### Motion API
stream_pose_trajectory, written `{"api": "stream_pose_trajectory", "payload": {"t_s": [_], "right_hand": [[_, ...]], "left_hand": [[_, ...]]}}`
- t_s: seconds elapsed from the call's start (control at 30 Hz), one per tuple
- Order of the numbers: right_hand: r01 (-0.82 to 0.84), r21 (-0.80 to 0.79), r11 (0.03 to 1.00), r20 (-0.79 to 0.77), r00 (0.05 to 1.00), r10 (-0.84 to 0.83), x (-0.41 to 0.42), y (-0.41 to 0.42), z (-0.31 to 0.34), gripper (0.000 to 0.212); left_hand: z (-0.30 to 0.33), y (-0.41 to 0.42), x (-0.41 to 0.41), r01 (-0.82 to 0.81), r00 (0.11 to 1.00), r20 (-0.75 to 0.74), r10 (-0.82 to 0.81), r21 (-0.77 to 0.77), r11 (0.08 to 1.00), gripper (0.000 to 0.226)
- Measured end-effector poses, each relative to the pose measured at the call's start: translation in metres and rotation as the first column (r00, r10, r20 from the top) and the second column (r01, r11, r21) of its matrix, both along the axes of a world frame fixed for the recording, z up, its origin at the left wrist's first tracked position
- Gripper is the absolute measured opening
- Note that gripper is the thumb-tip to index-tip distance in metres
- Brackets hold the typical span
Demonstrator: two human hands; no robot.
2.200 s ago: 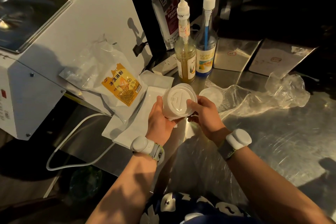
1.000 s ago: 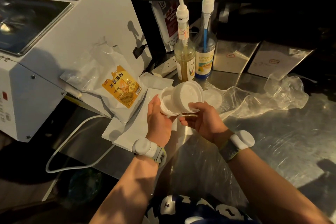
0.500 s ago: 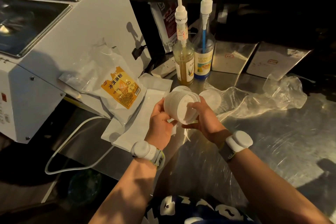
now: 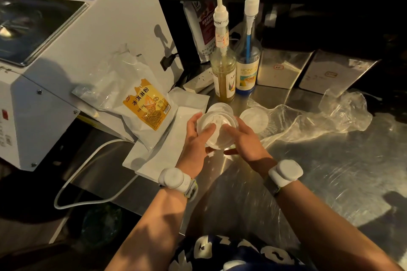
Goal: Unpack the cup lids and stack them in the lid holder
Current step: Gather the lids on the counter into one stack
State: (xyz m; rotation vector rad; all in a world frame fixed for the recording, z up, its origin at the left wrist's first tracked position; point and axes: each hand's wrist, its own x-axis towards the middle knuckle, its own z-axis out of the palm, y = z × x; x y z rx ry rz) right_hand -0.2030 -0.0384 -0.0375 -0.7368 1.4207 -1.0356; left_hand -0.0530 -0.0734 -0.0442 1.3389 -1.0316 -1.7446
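Two hands: both curl round one stack of white cup lids [image 4: 217,131], held above the steel counter [image 4: 330,182]
Left hand [image 4: 196,138]: fingers wrap the stack's left side; thumb lies across its face
Right hand [image 4: 244,138]: fingers grip the stack's right edge
Loose lid [image 4: 253,119]: just beyond the right fingers; lying at the mouth of the clear plastic sleeve [image 4: 319,116]
Syrup bottles [image 4: 224,77]: past the fingertips; upright
Powder bag [image 4: 141,103]: left of the left fingers

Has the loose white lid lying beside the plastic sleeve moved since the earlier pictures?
No. The loose lid lies on the steel counter at the sleeve's mouth, right of the syrup bottles, as before.
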Motion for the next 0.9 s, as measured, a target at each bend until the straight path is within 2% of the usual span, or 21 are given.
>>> {"api": "stream_pose_trajectory", "payload": {"t_s": [0.13,0.27,0.43,0.57,0.67,0.77,0.83,0.9], "right_hand": [[-0.010,-0.019,1.000,-0.022,1.000,0.009,-0.002,-0.001,-0.001,0.041],[-0.054,-0.116,0.992,-0.223,0.974,0.027,0.005,-0.003,-0.003,0.044],[-0.072,-0.196,0.978,-0.355,0.935,-0.003,0.009,0.001,-0.005,0.042],[-0.078,-0.144,0.986,-0.356,0.934,0.022,0.007,-0.002,-0.004,0.039],[-0.134,-0.118,0.984,-0.303,0.948,0.093,0.002,-0.004,-0.001,0.036],[-0.154,-0.111,0.982,-0.226,0.966,0.126,-0.001,-0.004,0.002,0.053],[-0.155,-0.121,0.980,-0.237,0.964,0.124,-0.002,-0.004,0.002,0.064],[-0.128,-0.162,0.978,-0.208,0.974,0.093,-0.005,-0.004,0.002,0.057]], "left_hand": [[-0.007,-0.002,0.005,0.020,1.000,-0.004,-0.021,-0.059,0.998,0.054],[-0.006,0.002,0.001,0.002,1.000,0.023,0.000,-0.079,0.997,0.047],[-0.007,0.003,0.003,0.046,0.999,0.033,-0.044,-0.078,0.996,0.066],[-0.014,0.002,0.006,0.109,0.993,0.048,-0.104,-0.119,0.987,0.066],[-0.015,-0.001,0.010,0.061,0.998,-0.003,-0.062,-0.110,0.992,0.065],[-0.011,-0.005,0.014,0.035,0.997,-0.066,-0.041,-0.094,0.995,0.064],[-0.006,-0.008,0.017,0.048,0.993,-0.103,-0.057,-0.083,0.995,0.061],[-0.003,-0.009,0.018,0.053,0.987,-0.148,-0.062,-0.067,0.996,0.061]]}}
